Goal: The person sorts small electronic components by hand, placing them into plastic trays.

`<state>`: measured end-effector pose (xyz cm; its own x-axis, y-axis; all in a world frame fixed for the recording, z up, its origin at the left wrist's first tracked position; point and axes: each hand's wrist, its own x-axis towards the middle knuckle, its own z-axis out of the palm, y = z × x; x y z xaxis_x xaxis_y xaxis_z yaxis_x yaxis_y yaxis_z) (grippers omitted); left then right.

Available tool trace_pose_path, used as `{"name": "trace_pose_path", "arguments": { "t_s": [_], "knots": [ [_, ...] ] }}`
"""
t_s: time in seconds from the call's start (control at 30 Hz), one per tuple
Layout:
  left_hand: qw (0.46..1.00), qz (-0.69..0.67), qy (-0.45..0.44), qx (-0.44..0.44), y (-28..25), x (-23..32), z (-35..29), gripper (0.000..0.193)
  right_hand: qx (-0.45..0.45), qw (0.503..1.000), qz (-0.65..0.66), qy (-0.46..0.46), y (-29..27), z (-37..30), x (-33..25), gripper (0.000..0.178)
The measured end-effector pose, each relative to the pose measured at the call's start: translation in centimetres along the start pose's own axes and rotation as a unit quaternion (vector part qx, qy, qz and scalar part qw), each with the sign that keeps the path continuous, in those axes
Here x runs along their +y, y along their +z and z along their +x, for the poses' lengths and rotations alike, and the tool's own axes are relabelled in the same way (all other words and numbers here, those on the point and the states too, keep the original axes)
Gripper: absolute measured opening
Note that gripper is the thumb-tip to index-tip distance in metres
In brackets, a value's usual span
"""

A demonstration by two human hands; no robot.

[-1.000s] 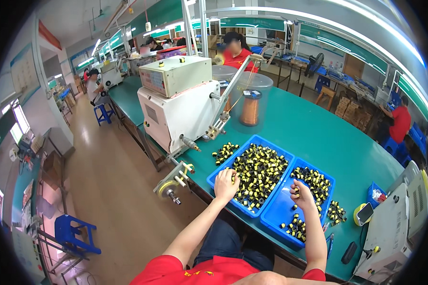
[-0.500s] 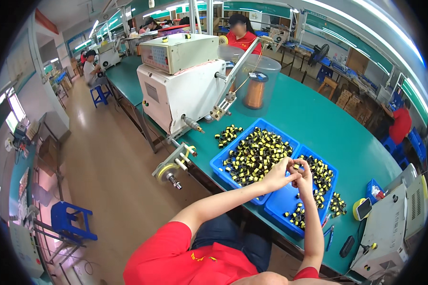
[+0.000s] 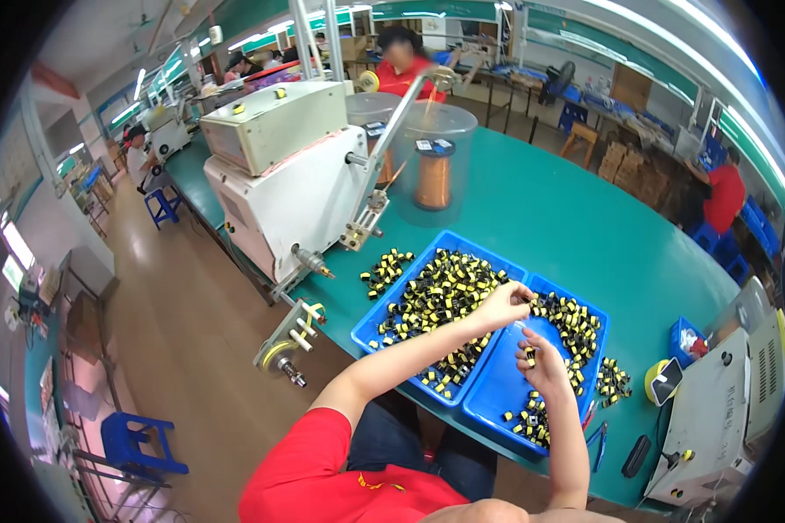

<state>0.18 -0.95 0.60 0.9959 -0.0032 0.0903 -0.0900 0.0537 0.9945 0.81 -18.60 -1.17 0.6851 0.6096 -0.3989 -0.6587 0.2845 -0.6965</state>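
The right hand (image 3: pixel 547 370) is curling its fingers around a small yellow-and-black piece (image 3: pixel 530 356) — the piece is sitting at the fingertips, above the bare part of the right blue tray (image 3: pixel 499 397). The left hand (image 3: pixel 502 307) is hovering just beyond, its fingertips bending close together — whether they are pinching anything, I cannot tell. Similar pieces (image 3: pixel 449 283) are filling the left blue tray (image 3: pixel 365 338) and lying partly across the right one.
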Motion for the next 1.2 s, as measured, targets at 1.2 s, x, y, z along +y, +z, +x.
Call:
{"name": "trace_pose_path", "arguments": {
  "t_s": [1.2],
  "knots": [
    [0.918,-0.328,-0.157,-0.160,-0.4,-1.9,-1.1,0.028,0.091,0.859,-0.421,-0.275,1.5,-1.1,-1.3,0.045]
  ]
}}
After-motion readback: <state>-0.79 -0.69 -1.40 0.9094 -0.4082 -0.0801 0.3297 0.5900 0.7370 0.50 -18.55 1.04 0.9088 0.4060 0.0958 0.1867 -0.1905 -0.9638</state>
